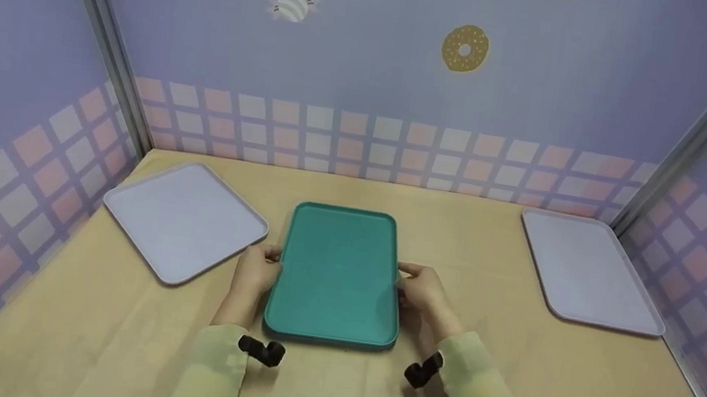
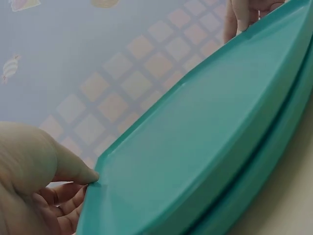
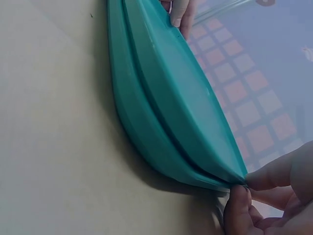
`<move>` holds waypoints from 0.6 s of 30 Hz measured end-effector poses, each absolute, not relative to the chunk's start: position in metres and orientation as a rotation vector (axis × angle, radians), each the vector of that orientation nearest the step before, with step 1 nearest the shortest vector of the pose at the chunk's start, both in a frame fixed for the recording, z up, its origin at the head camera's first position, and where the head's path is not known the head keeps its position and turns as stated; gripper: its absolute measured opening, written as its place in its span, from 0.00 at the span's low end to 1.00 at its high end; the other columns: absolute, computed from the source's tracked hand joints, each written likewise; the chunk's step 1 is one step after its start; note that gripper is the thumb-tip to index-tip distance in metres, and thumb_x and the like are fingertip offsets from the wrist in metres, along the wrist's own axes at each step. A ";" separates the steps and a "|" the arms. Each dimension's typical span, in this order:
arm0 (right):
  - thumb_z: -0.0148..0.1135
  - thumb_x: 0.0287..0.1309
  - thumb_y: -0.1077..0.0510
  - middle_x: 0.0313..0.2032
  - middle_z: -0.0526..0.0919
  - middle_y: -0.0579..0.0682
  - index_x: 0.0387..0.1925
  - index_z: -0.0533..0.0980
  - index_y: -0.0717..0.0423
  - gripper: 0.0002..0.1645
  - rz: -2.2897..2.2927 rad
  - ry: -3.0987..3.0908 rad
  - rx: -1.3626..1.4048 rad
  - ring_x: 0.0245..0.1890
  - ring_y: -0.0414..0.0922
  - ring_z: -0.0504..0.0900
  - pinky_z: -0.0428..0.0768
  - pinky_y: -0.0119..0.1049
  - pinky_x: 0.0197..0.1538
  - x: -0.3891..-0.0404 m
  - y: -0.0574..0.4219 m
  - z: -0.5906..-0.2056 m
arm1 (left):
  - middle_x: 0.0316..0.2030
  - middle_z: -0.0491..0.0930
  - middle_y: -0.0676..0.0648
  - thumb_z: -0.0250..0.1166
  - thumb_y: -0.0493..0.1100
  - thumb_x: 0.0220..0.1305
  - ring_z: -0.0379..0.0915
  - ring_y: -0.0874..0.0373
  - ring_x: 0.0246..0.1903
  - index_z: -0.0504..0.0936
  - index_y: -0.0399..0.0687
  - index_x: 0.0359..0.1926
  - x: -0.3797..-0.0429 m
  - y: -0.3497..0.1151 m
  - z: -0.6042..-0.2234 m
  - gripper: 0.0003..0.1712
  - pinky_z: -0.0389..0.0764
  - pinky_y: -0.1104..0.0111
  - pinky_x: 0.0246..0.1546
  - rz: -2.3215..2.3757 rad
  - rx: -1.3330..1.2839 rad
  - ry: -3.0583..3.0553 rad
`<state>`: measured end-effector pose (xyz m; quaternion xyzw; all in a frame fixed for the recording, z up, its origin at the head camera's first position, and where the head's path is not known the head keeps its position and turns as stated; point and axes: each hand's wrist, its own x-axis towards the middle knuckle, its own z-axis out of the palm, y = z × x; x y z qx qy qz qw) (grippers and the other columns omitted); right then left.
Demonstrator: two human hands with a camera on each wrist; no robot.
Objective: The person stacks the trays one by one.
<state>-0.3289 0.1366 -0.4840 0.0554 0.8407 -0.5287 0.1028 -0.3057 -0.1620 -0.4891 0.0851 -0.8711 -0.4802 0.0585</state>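
Note:
Two green trays lie stacked in the middle of the table; from above only the upper green tray [image 1: 337, 271] shows well. Both wrist views reveal the lower green tray [image 3: 142, 147] under it, with a dark gap between the rims. On the left long edge, my left hand [image 1: 257, 272] pinches the upper tray, thumb on the rim and fingers beneath. Opposite it, my right hand [image 1: 425, 290] grips the right edge between thumb and fingers. How far the right fingertips reach under the lower tray is hidden.
A pale lilac tray [image 1: 185, 224] lies turned at an angle on the left. Another pale lilac tray [image 1: 593, 271] sits at the far right, close to the side wall. Patterned walls [image 1: 376, 78] enclose the table [image 1: 458, 233] at the back and sides.

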 end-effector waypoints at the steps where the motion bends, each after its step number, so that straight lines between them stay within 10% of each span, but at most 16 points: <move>1: 0.54 0.66 0.69 0.27 0.79 0.48 0.68 0.74 0.61 0.29 -1.552 2.492 0.159 0.26 0.40 0.76 0.79 0.30 0.32 -0.329 0.136 -0.485 | 0.55 0.82 0.29 0.55 0.29 0.67 0.77 0.37 0.59 0.78 0.27 0.62 -0.305 -0.162 -0.489 0.24 0.79 0.48 0.61 -1.457 0.259 -2.642; 18: 0.56 0.74 0.60 0.43 0.88 0.57 0.71 0.72 0.56 0.27 -1.491 2.534 0.135 0.31 0.39 0.82 0.82 0.31 0.36 -0.328 0.142 -0.491 | 0.60 0.79 0.28 0.60 0.29 0.69 0.75 0.35 0.63 0.76 0.29 0.66 -0.307 -0.171 -0.492 0.25 0.78 0.49 0.63 -1.627 0.242 -2.665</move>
